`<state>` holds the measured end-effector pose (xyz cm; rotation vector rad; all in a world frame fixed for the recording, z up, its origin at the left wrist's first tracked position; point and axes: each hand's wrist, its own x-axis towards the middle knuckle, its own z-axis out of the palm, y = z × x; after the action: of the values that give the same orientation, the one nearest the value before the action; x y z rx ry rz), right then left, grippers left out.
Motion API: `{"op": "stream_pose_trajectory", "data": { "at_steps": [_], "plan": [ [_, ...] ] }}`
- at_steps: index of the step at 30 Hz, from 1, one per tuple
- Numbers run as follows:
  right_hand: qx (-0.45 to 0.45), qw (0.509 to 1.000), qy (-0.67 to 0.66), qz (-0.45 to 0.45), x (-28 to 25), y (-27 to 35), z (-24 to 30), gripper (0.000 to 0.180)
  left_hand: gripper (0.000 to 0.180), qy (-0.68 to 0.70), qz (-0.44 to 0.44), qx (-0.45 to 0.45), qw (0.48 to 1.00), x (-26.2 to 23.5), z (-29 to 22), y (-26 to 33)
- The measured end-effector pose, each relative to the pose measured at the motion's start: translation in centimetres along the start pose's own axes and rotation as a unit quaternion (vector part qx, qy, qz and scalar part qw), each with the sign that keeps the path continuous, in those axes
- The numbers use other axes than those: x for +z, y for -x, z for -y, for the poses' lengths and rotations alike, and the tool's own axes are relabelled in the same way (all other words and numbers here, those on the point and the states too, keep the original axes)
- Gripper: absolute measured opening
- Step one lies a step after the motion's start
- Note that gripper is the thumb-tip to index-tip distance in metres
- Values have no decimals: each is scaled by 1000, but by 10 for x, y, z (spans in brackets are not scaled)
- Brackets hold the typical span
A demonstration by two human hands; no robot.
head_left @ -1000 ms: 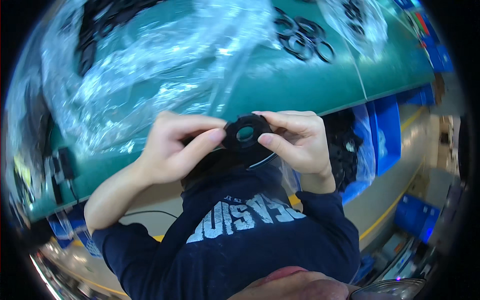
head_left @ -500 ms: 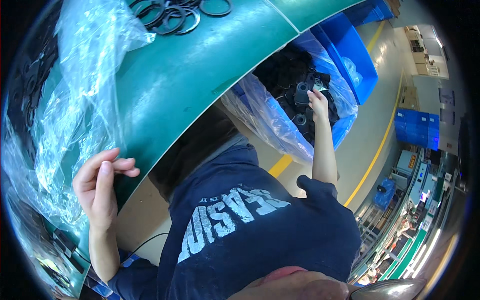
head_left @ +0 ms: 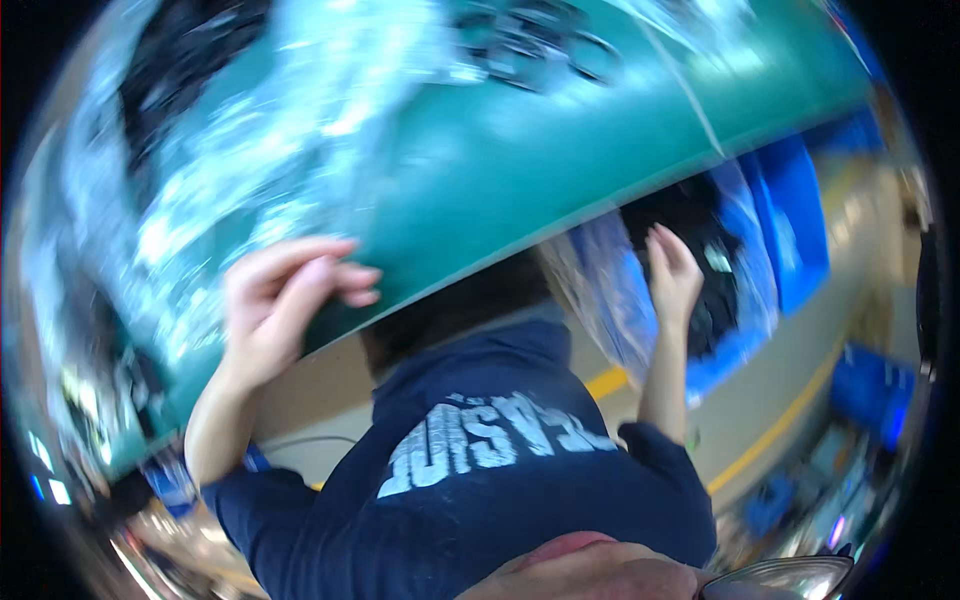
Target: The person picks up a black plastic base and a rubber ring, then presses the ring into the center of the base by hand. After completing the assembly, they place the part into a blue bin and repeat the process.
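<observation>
At the near edge of the green bench (head_left: 520, 190), the left hand (head_left: 275, 300) rests with its fingers loosely curled and open, holding nothing, just beside the crumpled clear plastic sheet (head_left: 250, 170) that covers the left part of the bench. Below the right end of the bench, the right hand (head_left: 672, 275) is raised with fingers open and empty, just in front of the blue plastic bin lined with clear bag (head_left: 790, 230), where dark parts (head_left: 705, 215) lie. Black rubber rings (head_left: 540, 45), blurred, lie at the far edge.
</observation>
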<state>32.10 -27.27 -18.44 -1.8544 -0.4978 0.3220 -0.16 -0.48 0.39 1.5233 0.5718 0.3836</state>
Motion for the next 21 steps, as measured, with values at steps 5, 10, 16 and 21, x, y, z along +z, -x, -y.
{"op": "stream_pose_trajectory", "data": {
  "at_steps": [5,10,16,21],
  "plan": [
    [-189,975,-68,91,18,17,102,17,24,-40,-10,65,997,-8,-8,-9],
    [-408,887,-123,180,62,4,170,18,25,-257,-177,199,929,-43,-14,-30],
    [-371,917,-22,148,114,-12,205,13,32,-486,-317,139,802,-169,1,-103],
    [-362,916,26,173,107,-10,200,13,39,-638,-296,126,700,-198,14,-145]
  ]
}}
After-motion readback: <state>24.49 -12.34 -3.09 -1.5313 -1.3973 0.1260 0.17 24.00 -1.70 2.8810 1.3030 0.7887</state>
